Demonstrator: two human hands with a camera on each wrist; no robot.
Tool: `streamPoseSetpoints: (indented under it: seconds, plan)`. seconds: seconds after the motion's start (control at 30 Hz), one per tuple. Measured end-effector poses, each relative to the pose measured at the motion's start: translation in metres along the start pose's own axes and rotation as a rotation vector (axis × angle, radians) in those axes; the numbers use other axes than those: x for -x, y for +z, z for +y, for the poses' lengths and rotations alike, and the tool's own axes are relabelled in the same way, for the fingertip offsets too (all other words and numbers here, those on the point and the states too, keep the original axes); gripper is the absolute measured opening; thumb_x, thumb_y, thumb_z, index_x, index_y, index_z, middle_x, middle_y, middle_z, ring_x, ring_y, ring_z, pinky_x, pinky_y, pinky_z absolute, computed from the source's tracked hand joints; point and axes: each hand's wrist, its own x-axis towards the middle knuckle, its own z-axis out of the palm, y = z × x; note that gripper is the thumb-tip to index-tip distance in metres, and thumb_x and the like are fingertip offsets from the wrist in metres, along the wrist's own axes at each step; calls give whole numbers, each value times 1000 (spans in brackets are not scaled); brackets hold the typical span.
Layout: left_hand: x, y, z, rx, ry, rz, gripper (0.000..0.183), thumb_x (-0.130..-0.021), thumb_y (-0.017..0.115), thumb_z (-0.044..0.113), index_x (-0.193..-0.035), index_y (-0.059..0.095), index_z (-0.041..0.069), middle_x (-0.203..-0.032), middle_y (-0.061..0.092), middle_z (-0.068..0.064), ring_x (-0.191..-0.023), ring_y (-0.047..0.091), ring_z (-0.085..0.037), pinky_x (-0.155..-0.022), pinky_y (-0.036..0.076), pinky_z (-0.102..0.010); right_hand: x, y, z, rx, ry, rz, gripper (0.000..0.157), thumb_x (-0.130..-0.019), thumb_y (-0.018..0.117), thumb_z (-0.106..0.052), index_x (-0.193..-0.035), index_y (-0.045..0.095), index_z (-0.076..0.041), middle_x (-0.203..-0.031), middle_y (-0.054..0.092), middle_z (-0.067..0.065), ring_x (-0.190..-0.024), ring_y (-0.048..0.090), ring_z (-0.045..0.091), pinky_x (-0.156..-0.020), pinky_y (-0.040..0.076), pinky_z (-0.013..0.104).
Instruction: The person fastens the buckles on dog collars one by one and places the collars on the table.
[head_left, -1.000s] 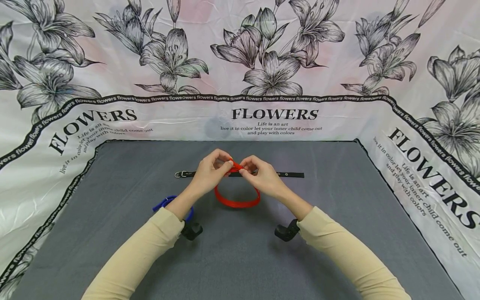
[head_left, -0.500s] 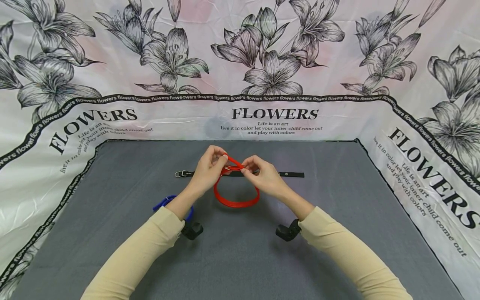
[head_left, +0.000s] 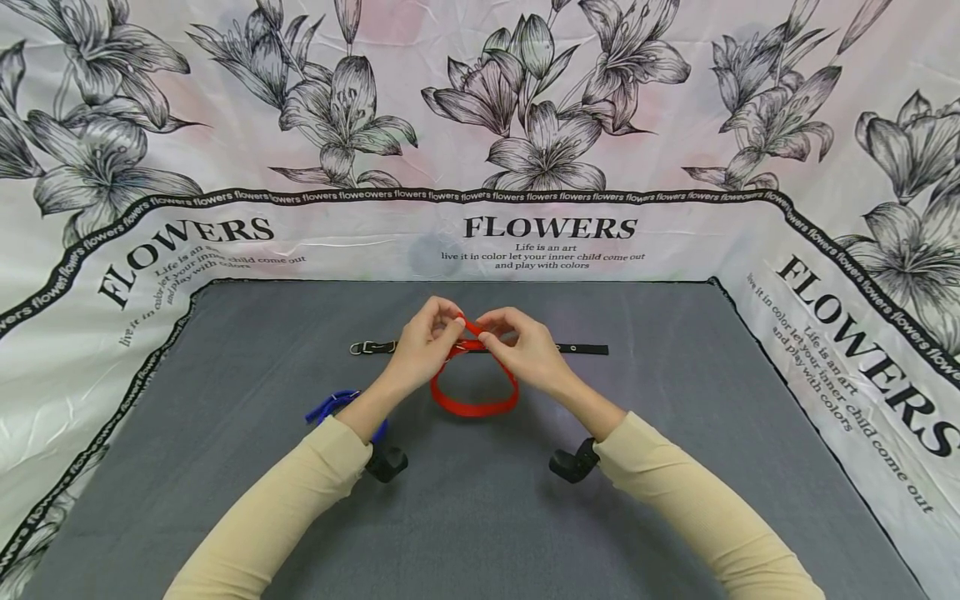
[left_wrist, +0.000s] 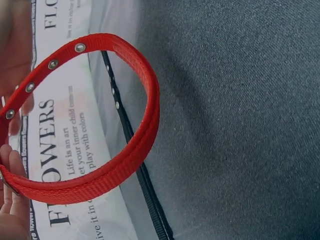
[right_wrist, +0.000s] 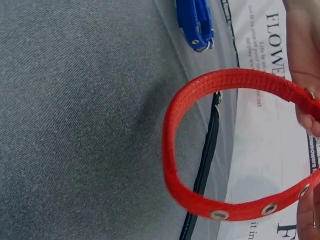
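A red collar (head_left: 474,409) hangs as a loop between both hands above the table. My left hand (head_left: 418,346) pinches the red strap at the top left of the loop. My right hand (head_left: 525,348), its thumb and fingers curled together, pinches the strap just to the right. Metal eyelets (left_wrist: 80,47) dot one stretch of the collar in the left wrist view. At that view's left edge a metal buckle (left_wrist: 7,182) partly shows. The fingers hide much of the spot where the strap ends cross.
A black collar (head_left: 588,350) lies stretched out on the grey cloth (head_left: 480,517) behind the hands. The blue collar (head_left: 330,405) rests on the left, partly hidden under the left forearm. A flower-printed curtain (head_left: 555,258) borders the back and sides.
My left hand first rose to the left, drawing out a red strap, then came back down toward the right hand. My right hand stayed nearly in place. The red loop still hangs below.
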Motion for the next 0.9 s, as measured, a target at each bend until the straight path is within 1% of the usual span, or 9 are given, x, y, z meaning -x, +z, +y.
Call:
streamPoseSetpoints:
  seconds: [0.17,0.3,0.37,0.5,0.6,0.67,0.77,0.9]
  plan:
    - [1,2,1,4,6,-24,15,-96,49,24,-106,50,14,-91,59,-8,-56,50,-22,-51,41,-29,0,1,-2,17,-18,-4,20,-87,64,-18,-107,63,-14,-94,63,0,-85,59,11,-74,53,30]
    - [2,2,1,2,-3,-31,15,-95,50,25,-107,51,15,-92,58,-6,-54,47,-20,-50,40,-29,0,2,-2,40,-19,-11,19,-88,63,-16,-107,63,-13,-93,63,0,-84,58,10,-73,53,28]
    - [2,1,0,7,-19,-36,17,-95,51,25,-108,51,15,-93,58,-4,-56,50,-20,-52,41,-29,0,2,-2,45,-22,-15,19,-88,63,-16,-106,63,-13,-92,63,0,-84,58,10,-72,52,27]
    - [2,0,-2,16,-66,-65,22,-93,53,29,-110,52,15,-102,58,-4,-72,61,-21,-59,46,-30,0,1,-4,46,-24,-11,18,-89,61,-16,-107,62,-13,-92,62,0,-83,58,10,-71,52,26]
    - [3,-2,-4,6,-85,-97,26,-93,54,30,-112,53,13,-105,59,-4,-80,63,-20,-64,48,-31,0,-1,-6,44,-10,8,18,-89,61,-16,-107,61,-13,-93,62,0,-82,58,10,-72,52,27]
    - [3,-3,-6,-7,-84,-116,26,-93,54,30,-113,54,12,-104,60,-3,-83,63,-19,-67,50,-31,0,-2,-6,41,6,27,18,-90,60,-16,-108,60,-13,-93,62,1,-83,58,11,-73,52,27]
    - [4,-4,-8,-34,-78,-139,28,-91,58,30,-113,57,12,-99,62,-3,-81,62,-16,-68,50,-31,0,-4,-6,18,29,51,18,-90,60,-16,-108,59,-13,-95,61,2,-85,58,12,-73,51,28]
    - [6,-4,-9,-59,-62,-140,28,-88,63,30,-110,61,14,-94,63,-2,-78,59,-17,-66,48,-30,0,-4,-5,-16,41,57,19,-91,59,-15,-109,58,-11,-98,61,4,-88,58,15,-73,51,29]
